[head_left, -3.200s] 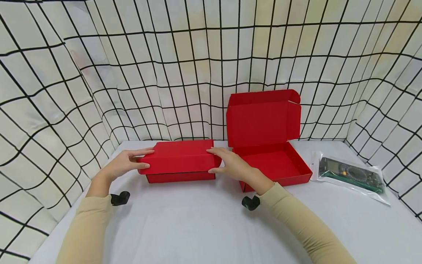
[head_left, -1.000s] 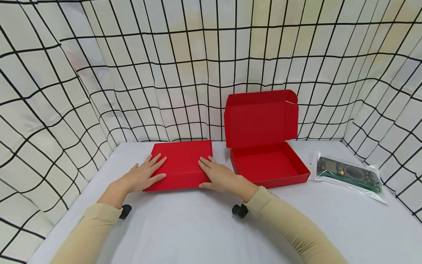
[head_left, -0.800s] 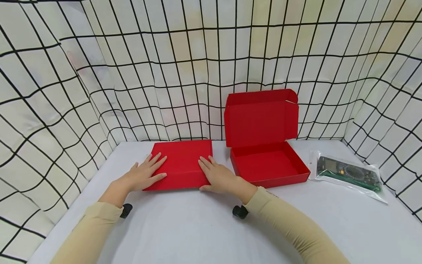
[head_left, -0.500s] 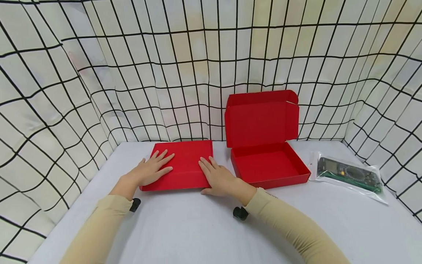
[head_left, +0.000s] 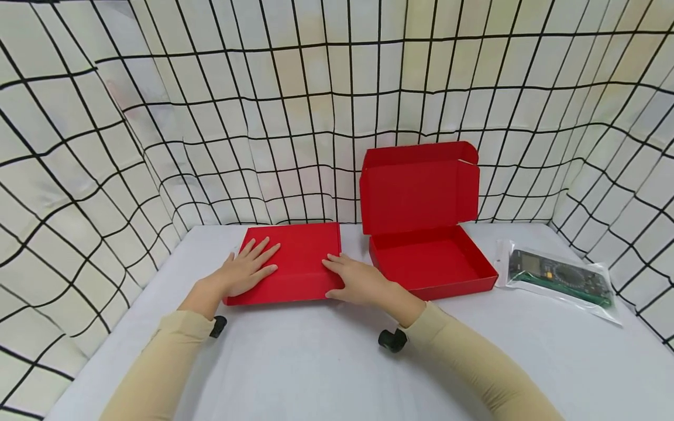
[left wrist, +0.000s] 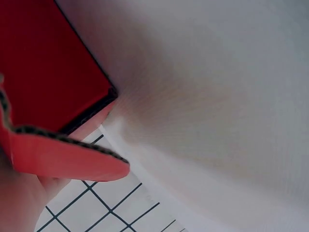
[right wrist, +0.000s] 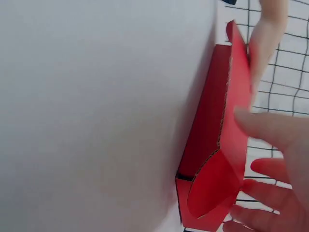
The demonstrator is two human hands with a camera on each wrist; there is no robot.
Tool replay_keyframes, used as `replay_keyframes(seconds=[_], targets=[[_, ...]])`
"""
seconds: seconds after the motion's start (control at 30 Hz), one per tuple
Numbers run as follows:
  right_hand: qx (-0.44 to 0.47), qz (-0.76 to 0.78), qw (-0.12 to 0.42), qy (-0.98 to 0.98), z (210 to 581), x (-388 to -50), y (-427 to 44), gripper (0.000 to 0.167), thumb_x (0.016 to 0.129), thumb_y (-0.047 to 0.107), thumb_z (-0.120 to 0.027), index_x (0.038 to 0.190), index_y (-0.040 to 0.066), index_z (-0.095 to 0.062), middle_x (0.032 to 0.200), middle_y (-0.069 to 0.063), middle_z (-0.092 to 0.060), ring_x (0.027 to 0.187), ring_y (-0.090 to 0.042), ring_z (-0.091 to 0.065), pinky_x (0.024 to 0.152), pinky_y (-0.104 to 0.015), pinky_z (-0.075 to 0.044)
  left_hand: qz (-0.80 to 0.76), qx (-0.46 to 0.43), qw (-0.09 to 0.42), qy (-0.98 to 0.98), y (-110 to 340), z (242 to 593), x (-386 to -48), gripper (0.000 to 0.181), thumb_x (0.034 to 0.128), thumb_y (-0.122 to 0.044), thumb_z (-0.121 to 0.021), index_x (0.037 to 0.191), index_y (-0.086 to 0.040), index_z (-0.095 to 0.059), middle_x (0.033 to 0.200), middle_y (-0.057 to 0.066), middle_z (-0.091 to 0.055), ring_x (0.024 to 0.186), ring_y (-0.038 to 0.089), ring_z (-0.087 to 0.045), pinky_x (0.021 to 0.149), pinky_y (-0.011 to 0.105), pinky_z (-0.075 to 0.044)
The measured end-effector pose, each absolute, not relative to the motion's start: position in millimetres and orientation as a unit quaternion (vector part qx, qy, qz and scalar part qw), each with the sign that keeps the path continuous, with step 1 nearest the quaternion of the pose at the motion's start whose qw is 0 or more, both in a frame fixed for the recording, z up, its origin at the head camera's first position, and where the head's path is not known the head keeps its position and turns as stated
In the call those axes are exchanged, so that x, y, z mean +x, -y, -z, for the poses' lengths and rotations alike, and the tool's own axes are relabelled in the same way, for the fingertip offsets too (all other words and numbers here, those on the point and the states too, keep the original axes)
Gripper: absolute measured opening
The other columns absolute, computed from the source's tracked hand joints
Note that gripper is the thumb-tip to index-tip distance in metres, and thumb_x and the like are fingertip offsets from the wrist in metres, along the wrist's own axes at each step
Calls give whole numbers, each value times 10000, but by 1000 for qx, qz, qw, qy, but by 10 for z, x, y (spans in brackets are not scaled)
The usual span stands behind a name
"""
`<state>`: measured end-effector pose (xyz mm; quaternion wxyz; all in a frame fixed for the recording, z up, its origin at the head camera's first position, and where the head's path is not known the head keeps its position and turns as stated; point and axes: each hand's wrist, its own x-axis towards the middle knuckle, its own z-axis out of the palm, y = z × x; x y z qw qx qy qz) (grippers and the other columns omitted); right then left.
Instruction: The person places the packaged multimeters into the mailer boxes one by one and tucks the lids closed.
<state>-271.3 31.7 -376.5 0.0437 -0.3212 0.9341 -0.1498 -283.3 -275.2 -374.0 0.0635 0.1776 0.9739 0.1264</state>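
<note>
A red cardboard box (head_left: 302, 248) stands left of centre on the table with its lid lowered. Its front flap (right wrist: 234, 121) slants out from the box front, with a rounded side tab (left wrist: 72, 157) sticking out at the corner. My left hand (head_left: 243, 273) lies flat on the lid's left part, fingers spread. At the lid's right edge is my right hand (head_left: 358, 279), fingertips on the top and thumb near the front flap; its fingers are only slightly bent. In the right wrist view the thumb is beside the flap; contact there is hard to tell.
A second red box (head_left: 429, 260) stands to the right with its lid raised. Farther right lies a multimeter (head_left: 560, 278) in a clear plastic bag. White cloth covers the table (head_left: 316, 362). Black-gridded white curtains (head_left: 295, 117) enclose the back and sides.
Earlier both hands held the lid's ends with the box front showing; the lid then came down. My left hand slid inward over it. Lately my right hand shifted slightly right, its fingers lifting a little.
</note>
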Motion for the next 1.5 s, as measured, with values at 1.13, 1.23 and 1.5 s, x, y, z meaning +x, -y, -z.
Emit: replay_keyframes(seconds=[1.13,1.23,1.5], targets=[[-214,274,106,-932,3807,-2610,-510,702,869,249,-844,1465,21,-553,632,9,-512,510,-104,-313,493,-201,-300,-139,185,57,-971,2773,3761,-2813,741,1052,-555,-423,1648,-166,-216,1700,181,-77,1523,491,-13,1129,766,-63],[-216,282,108,-929,3804,-2626,-520,707,862,237,-851,1466,24,-552,751,-37,-628,521,-114,-346,501,-210,-318,-140,187,57,-971,2775,3744,-2820,745,1050,-564,-417,1648,-169,-213,1700,181,-74,1523,490,-8,1126,768,-61],[-221,287,117,-925,3807,-2627,-519,678,862,217,-849,1448,20,-572,1319,-120,-672,751,-154,-549,562,-209,-425,-132,178,63,-973,2744,3732,-2798,727,1056,-537,-433,1649,-174,-219,1702,171,-83,1524,489,-24,1134,759,-72]])
